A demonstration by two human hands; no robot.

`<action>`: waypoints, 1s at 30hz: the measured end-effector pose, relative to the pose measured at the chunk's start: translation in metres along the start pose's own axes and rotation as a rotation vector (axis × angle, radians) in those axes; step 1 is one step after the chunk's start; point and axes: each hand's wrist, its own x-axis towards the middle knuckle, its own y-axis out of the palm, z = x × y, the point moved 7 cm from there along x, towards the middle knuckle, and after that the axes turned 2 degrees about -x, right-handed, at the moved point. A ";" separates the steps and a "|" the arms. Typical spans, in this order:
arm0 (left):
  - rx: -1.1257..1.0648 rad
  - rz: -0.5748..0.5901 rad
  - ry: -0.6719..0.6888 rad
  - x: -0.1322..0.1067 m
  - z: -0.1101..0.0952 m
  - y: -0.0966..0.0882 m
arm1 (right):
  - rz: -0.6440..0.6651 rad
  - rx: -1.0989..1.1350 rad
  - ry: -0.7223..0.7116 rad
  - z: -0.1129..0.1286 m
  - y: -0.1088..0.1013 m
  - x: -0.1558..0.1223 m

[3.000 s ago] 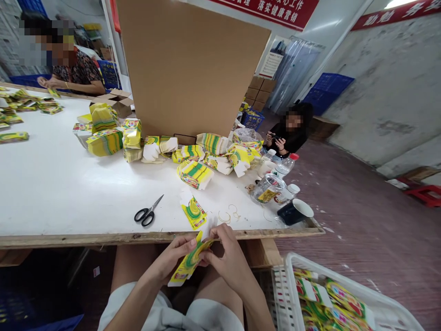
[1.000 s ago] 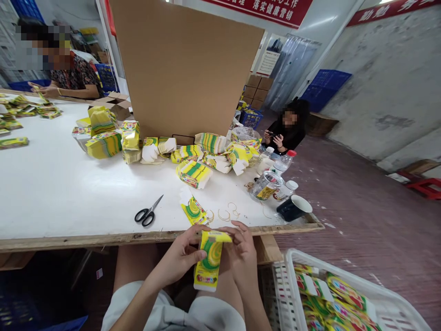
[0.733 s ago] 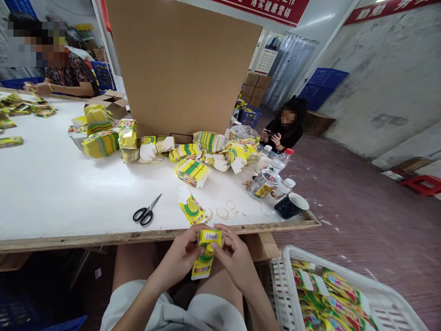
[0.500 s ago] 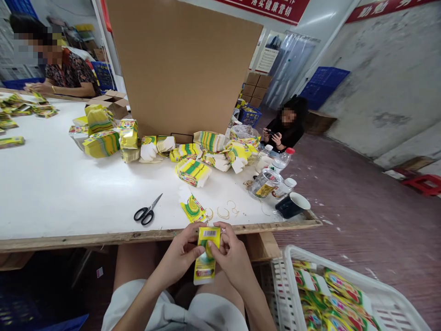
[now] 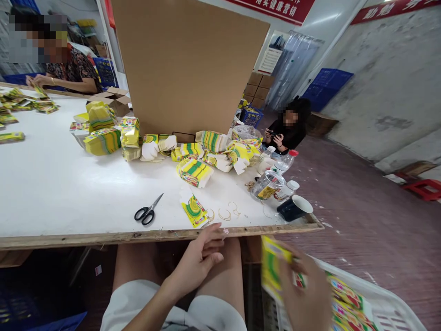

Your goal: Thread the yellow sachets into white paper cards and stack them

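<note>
My right hand [image 5: 305,287], blurred by motion, grips a small yellow and green carton [image 5: 272,266] over the near edge of the white plastic basket [image 5: 389,294]. Inside that basket lie several similar printed cartons [image 5: 347,294], partly hidden behind my right hand. Above my lap, just in front of the table edge, my left hand [image 5: 203,257] holds nothing; its fingers are stretched out and slightly bent. A flat yellow carton blank [image 5: 194,210] rests on the table [image 5: 86,188] beyond it, beside some thin rubber bands [image 5: 224,214].
Black-handled scissors [image 5: 148,211] lie left of the blank. Bundles of folded cartons [image 5: 195,172] line the foot of a large cardboard sheet [image 5: 193,69]. A dark cup [image 5: 294,207], a clear jar [image 5: 268,185] and bottles stand at the right corner. Two people sit farther off.
My right hand has moved right from above my lap to the basket, taking the carton with it. My left hand has let go of the carton and its fingers have straightened.
</note>
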 end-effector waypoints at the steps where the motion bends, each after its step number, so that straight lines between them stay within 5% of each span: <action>1: 0.077 -0.053 0.025 0.002 0.001 -0.008 | -0.090 -0.216 0.010 -0.012 -0.023 0.003; 3: 0.315 -0.184 0.074 0.005 0.000 -0.029 | -0.130 -0.400 0.018 -0.028 -0.046 0.009; 5: 0.555 -0.271 0.090 0.008 0.002 -0.048 | -0.061 -0.279 -0.011 -0.026 -0.032 0.014; 7: 0.696 -0.291 0.084 0.011 0.008 -0.062 | 0.080 0.001 -0.032 -0.006 0.016 0.016; 10: 0.777 -0.287 0.081 0.014 0.018 -0.072 | 0.381 0.220 -0.011 0.042 0.120 0.015; 13: 0.838 -0.278 0.086 0.014 0.024 -0.073 | 0.429 0.227 -0.009 0.082 0.192 0.022; 15: 0.854 -0.283 0.092 0.014 0.025 -0.073 | 0.428 0.220 0.026 0.093 0.218 0.027; 19: 0.802 -0.307 0.103 0.013 0.025 -0.073 | 0.411 0.279 0.077 0.089 0.229 0.033; 26: 0.470 -0.388 0.116 0.012 0.021 -0.084 | 0.307 0.635 0.192 0.064 0.197 0.029; 30: 0.127 -0.319 0.123 0.012 0.006 -0.080 | 0.411 0.906 0.286 0.066 0.184 0.004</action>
